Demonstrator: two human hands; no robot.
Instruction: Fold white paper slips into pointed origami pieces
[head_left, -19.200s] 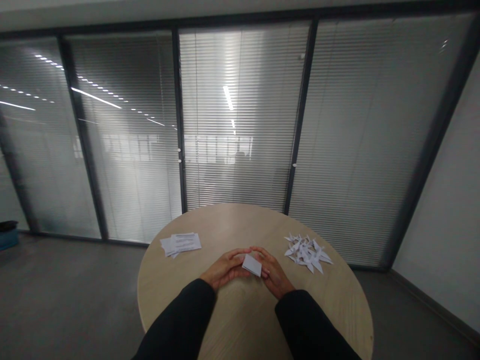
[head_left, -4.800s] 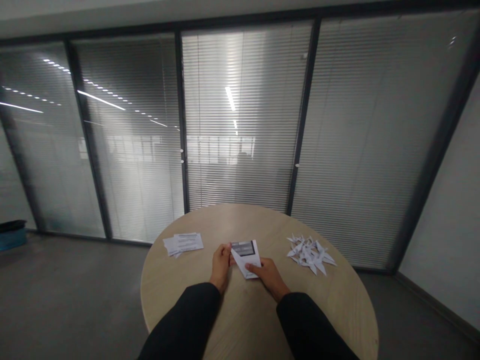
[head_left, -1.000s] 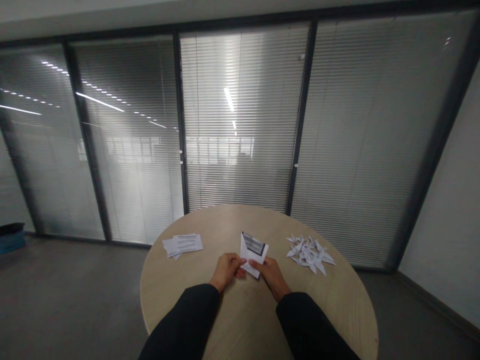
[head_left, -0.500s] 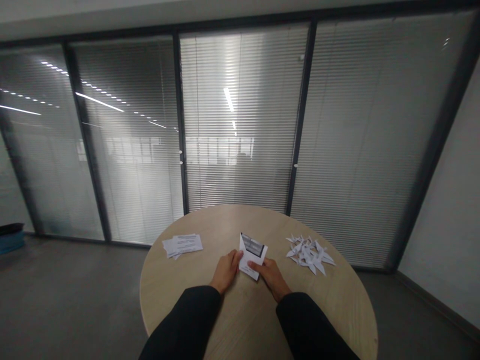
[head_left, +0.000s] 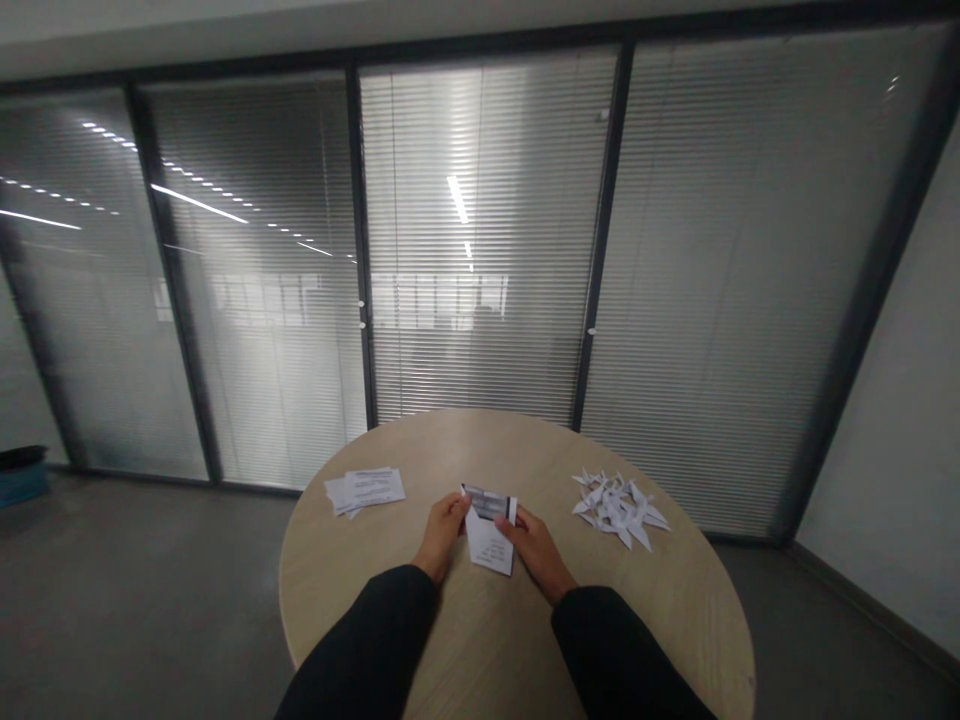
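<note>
A folded sheet of printed paper (head_left: 491, 545) is held between my two hands, above the middle of the round table. Its upper part shows a dark grey printed band, and lines of text run across the lower part. My left hand (head_left: 444, 532) pinches the upper left edge. On the other side, my right hand (head_left: 536, 548) grips the right edge, its thumb lying on the front of the paper. The fingers behind the sheet are hidden.
On the light wooden table (head_left: 480, 445), a small stack of printed paper sheets (head_left: 373, 487) lies at the left. A pile of folded white paper shapes with pointed ends (head_left: 619, 508) is at the right. Behind stand glass partitions with blinds (head_left: 480, 250). A blue bin (head_left: 22, 480) sits far left.
The paper has turned to stand straighter and come slightly left and nearer. My left hand has shifted up to its top left corner; my right hand still holds the right side.
</note>
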